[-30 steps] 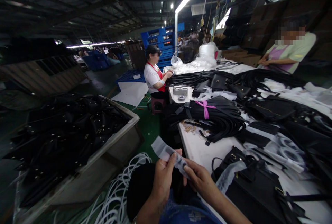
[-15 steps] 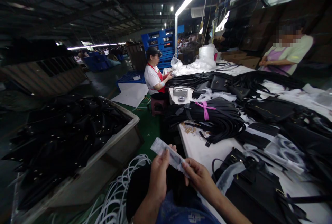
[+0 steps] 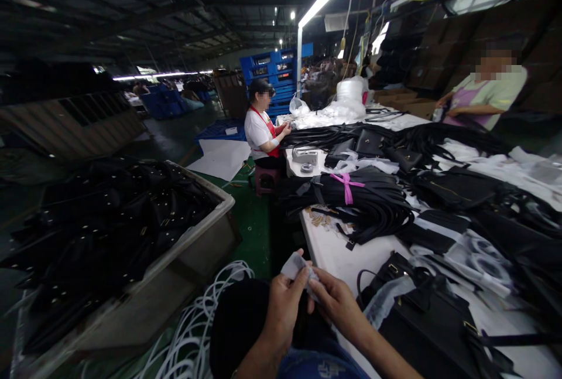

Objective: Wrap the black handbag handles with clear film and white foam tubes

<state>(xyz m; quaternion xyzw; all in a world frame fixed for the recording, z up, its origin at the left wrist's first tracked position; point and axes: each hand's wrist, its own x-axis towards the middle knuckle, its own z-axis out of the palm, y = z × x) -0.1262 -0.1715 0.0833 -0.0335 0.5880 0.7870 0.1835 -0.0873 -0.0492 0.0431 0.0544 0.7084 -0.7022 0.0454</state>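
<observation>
Both of my hands are closed on a small translucent plastic bag [image 3: 293, 264], close in front of my body. My left hand [image 3: 287, 294] pinches it with the thumb on top. Right beside it, my right hand [image 3: 330, 292] grips the other end, and the two hands nearly touch. The bag looks folded or bunched between the fingers, so most of it is hidden. What lies inside the bag, if anything, I cannot make out. A black handbag [image 3: 432, 320] with gold buckles rests on the table to the right of my hands.
A white table [image 3: 338, 250] carries a bundle of black straps [image 3: 373, 197] tied with a pink ribbon [image 3: 346, 185]. At left stands a bin [image 3: 193, 262] heaped with black pieces. White cord loops [image 3: 197, 314] lie below. Two co-workers [image 3: 263, 127] are by the table.
My left hand has moved right and slightly down, closer to my right hand. The bag, stretched out long before, is now folded up short between them.
</observation>
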